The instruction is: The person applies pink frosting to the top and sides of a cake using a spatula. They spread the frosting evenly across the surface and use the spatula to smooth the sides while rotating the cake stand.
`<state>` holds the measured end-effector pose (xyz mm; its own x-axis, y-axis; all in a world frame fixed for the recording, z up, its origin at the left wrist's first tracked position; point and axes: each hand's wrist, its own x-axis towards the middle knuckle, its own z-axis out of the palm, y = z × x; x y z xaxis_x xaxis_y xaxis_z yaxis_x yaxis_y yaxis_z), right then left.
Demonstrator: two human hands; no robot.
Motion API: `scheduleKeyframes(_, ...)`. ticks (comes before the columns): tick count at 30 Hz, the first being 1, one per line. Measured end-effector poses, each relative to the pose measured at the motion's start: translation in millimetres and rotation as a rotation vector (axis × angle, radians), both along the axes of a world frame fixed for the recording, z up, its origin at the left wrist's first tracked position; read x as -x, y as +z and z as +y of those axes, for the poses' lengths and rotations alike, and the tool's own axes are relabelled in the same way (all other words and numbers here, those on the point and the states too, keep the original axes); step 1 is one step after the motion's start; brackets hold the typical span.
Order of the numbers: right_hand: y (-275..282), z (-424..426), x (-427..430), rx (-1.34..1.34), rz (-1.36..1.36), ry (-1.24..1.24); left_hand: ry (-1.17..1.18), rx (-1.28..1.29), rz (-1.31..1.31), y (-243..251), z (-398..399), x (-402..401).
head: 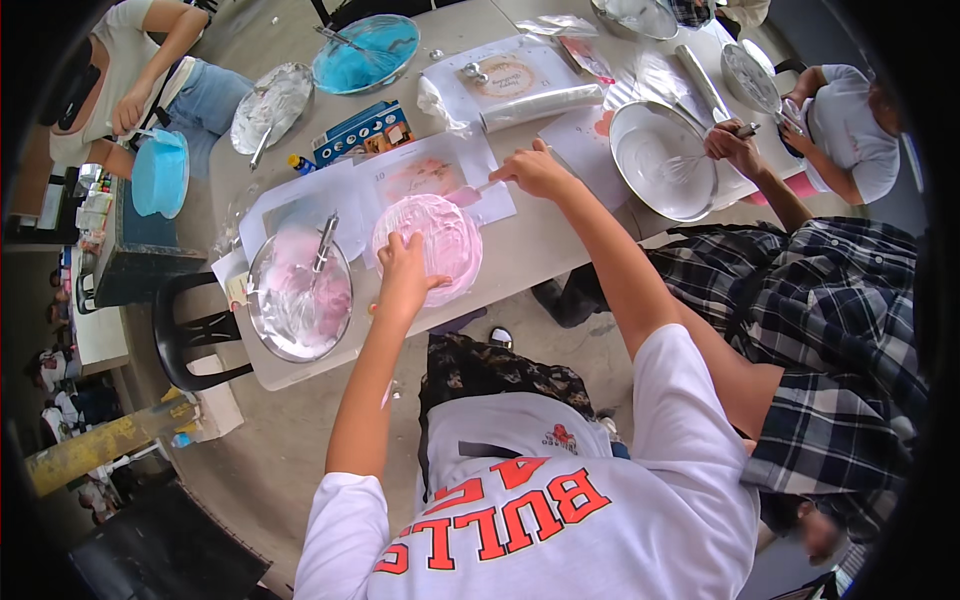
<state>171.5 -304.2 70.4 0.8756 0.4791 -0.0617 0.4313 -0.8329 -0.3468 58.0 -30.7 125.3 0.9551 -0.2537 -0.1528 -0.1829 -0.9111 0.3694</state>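
Observation:
A round cake covered in pink frosting (450, 244) sits before me near the table's front edge. My left hand (403, 274) is over the cake's left part, fingers spread; whether the fingertips touch the frosting I cannot tell. My right hand (534, 171) grips the handle of a spatula, whose pink-smeared blade (463, 196) is at the cake's upper right edge. Left of the cake stands a metal bowl (300, 341) of white and pink frosting with a metal-handled utensil (325, 241) in it. Printed sheets (480, 154) lie behind the cake.
To the right, a co-worker's hand (735, 146) holds a whisk in a large bowl (664, 161). Behind are a bowl of blue frosting (366, 56), a bowl of white frosting (271, 109) and a plastic-wrap roll (541, 107). A person at left holds a blue cake (160, 174). A black chair (196, 330) stands left.

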Motion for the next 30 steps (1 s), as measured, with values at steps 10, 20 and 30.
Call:
scheduleKeyframes(10, 3, -24, 85, 0.004, -0.056, -0.234, 0.008, -0.025, 0.007, -3, -1, -2)
scheduleKeyframes(20, -20, 23, 209, -0.083, -0.165, -0.577, 0.006, -0.008, 0.016, -17, 5, -13)
scheduleKeyframes(30, -41, 86, 269, -0.186, -0.049, -0.778, 0.028, -0.042, 0.037, -23, 4, -14)
